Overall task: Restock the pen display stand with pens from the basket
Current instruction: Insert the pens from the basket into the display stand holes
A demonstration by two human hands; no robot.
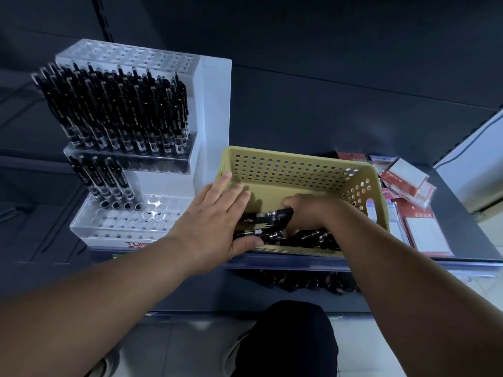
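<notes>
A: What is on the far left?

B: A clear pen display stand (122,227) with steps, sitting on a dark shelf (353,126). The middle step is packed with black pens (117,112). They stand up and lean a bit to the left. The low step has just four pens (106,180) at its left end, and the other holes there are bare.

A: And next to it?

B: The left hand (215,221). It lies flat on the near left corner of the yellow basket (285,170). Its fingers are straight and a little spread. The thumb touches the near rim.

A: Where is the basket?

B: Just beside the stand, on its right, at the front edge of the shelf. It has lots of round holes. Loose pens (299,236) lie in a heap at its bottom.

A: What does the right hand (307,213) do?

B: It is down inside the basket. Its fingers are curled round a black pen (268,215) that sticks out to the left. It may be more than one pen, I cannot tell.

A: Anything further right?

B: Red and white packets (405,183) lie on the shelf next to the basket.
</notes>
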